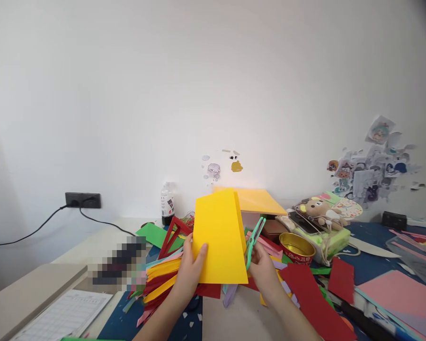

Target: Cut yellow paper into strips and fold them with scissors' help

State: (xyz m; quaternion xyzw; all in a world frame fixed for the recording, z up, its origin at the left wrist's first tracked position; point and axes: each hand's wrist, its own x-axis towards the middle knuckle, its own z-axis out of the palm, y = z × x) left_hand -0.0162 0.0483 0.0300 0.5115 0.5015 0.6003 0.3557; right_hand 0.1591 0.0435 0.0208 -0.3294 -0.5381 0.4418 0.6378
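A folded sheet of bright yellow paper stands upright in front of me, its folded layer showing along the right edge. My left hand grips it at the left side, thumb across the front and the other fingers behind. My right hand is closed around mint-green scissors, which point up beside the paper's right edge. Whether the blades touch the paper I cannot tell. Beneath both hands lie cut strips of coloured paper and red paper pieces.
A bottle stands by the wall. To the right are a round gold-lined tin, a plush bear, a phone and pink paper. A written sheet lies left. Cables run from a socket.
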